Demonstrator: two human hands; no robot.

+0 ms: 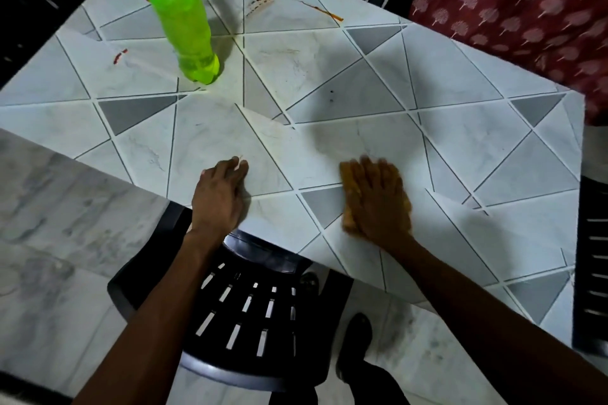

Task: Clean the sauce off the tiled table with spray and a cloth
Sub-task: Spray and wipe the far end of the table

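The person leans over the near edge of the tiled table (460, 141) with both forearms reaching forward from the bottom of the view.

The right hand (378, 200) lies palm down on an orange cloth (348, 191). Its fingers are stretched out and held close together, pressing the cloth flat against the tiles rather than grasping it. The cloth shows along the thumb side of the hand and at the heel of the palm; the rest is hidden under the hand. Hand and cloth are a little blurred. The right forearm runs in from the lower right corner, crossing the table edge.

The left hand (222, 194) rests on the table just beside its near edge, well apart from the cloth. Its fingers are loosely bent with the tips on the tiles, and it holds nothing. The left forearm comes up from the lower left, over a black slatted chair (250, 316) tucked under the table.

A green bottle (184, 26) with a pink top stands on the far left part of the table. Red-brown sauce streaks (263, 0) lie on the tiles beyond and beside the bottle, far from both hands, with one small smear (120, 56) to the bottle's left.

A red patterned fabric (510, 10) hangs past the table's far right edge.
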